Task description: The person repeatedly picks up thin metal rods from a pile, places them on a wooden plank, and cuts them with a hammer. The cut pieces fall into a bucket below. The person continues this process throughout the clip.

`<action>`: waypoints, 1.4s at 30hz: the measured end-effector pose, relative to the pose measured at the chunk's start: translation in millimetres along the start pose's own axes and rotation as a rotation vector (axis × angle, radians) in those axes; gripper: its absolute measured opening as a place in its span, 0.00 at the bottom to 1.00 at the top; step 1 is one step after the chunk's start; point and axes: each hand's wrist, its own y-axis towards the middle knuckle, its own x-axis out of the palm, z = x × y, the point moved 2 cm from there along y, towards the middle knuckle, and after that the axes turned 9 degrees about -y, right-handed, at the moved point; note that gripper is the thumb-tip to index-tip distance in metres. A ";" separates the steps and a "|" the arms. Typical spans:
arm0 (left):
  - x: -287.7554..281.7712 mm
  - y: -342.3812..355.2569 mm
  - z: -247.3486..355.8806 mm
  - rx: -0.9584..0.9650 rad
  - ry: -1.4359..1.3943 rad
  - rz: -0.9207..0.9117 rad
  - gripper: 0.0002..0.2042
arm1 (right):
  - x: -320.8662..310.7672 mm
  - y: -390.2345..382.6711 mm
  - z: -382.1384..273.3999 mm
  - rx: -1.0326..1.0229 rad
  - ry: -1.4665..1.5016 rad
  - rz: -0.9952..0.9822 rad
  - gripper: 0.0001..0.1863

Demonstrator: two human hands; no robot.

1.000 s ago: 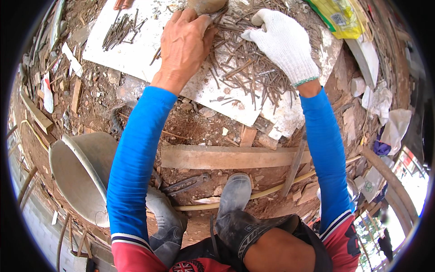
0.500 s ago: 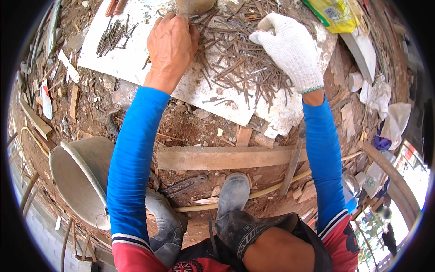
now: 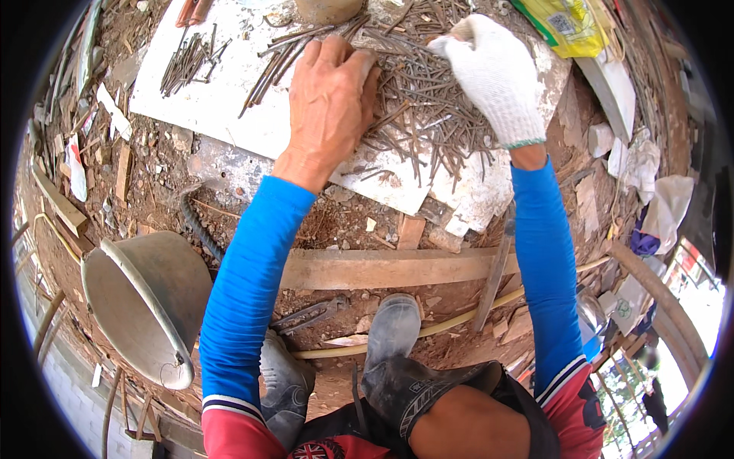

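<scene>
My bare left hand [image 3: 329, 103] is half curled, knuckles up, at the left edge of the heap of rusty nails [image 3: 436, 96]; what its hidden fingertips hold I can't tell. My gloved right hand [image 3: 493, 76] is loosely curled over the heap's right side, its grip unclear too. The heap lies on a white board [image 3: 229, 122] (a smaller nail pile [image 3: 189, 65] sits well left of it).

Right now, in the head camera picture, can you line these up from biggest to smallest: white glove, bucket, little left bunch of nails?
1. Bucket: largest
2. White glove: middle
3. Little left bunch of nails: smallest
</scene>
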 end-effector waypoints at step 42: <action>7.6 -31.8 44.7 -0.989 -1.128 0.359 0.21 | -7.0 -29.7 -30.4 -0.236 0.232 -0.099 0.12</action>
